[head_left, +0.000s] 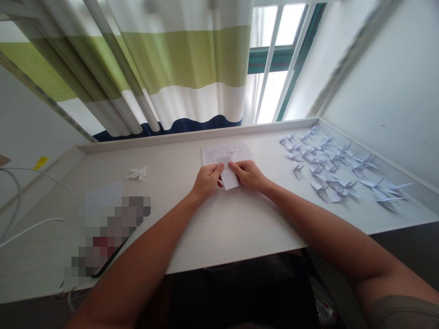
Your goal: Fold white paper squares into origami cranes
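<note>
A folded piece of white paper (pixel 230 178), narrow and rectangular, is held just above the desk between both hands. My left hand (pixel 207 178) pinches its left edge with thumb and fingers. On the opposite edge, my right hand (pixel 251 175) grips it with the thumb laid on top. Behind the hands lies a flat printed sheet (pixel 212 153), partly covered by them and the folded paper. Over on the right side of the desk stand several folded paper cranes (pixel 318 171), grouped close together.
A crumpled white tissue (pixel 137 173) lies left of the hands. Nearer the left front is a blurred-out, dark-edged flat object (pixel 113 237). White cables (pixel 34 228) run along the left side. A raised rim (pixel 192 137) borders the white desk (pixel 236 228), below a striped curtain (pixel 192 59).
</note>
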`<action>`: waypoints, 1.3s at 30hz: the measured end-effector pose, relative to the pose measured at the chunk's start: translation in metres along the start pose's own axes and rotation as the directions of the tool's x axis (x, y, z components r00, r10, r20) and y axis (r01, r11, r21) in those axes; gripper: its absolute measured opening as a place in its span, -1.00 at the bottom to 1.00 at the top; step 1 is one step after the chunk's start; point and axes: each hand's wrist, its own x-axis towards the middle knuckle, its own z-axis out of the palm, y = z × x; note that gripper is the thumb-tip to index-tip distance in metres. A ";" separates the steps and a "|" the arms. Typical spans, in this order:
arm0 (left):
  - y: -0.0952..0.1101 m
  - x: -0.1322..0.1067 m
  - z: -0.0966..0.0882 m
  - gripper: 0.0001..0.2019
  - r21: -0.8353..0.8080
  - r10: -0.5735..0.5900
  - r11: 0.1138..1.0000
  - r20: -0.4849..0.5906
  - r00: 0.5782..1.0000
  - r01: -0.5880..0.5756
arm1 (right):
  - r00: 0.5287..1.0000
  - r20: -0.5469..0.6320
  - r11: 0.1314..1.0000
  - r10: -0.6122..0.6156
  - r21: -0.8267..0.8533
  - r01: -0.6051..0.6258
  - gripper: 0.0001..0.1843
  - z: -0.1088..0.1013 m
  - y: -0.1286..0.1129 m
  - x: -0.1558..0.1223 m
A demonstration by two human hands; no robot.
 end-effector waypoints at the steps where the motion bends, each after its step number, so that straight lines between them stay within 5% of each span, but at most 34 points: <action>1: 0.001 0.000 0.000 -0.38 -0.007 -0.007 1.000 -0.012 1.000 0.007 | 1.000 0.006 1.000 -0.003 -0.022 0.003 -0.20 0.000 -0.002 -0.001; 9: 0.001 -0.001 0.000 -0.41 0.030 0.023 0.999 0.069 0.997 -0.025 | 0.992 -0.123 0.996 -0.041 -0.089 0.030 -0.20 -0.004 -0.007 -0.002; 20: 0.003 -0.001 0.000 -0.42 -0.007 0.065 0.998 0.021 0.998 -0.065 | 0.999 0.010 0.999 0.047 0.023 -0.047 -0.14 -0.004 -0.003 -0.003; 30: 0.001 0.001 -0.001 -0.41 -0.017 0.086 0.996 -0.067 0.994 -0.087 | 0.999 0.006 0.989 0.053 -0.139 -0.051 -0.16 -0.002 -0.007 -0.004; 34: 0.000 0.003 -0.004 -0.41 -0.020 0.095 0.995 -0.119 0.988 -0.098 | 0.988 0.129 0.990 0.082 -0.125 -0.066 -0.19 -0.002 -0.010 -0.006; 39: 0.001 0.004 -0.005 -0.41 -0.030 0.094 0.995 -0.143 0.985 -0.099 | 0.987 0.123 0.984 0.107 -0.155 -0.087 -0.21 -0.003 -0.007 -0.005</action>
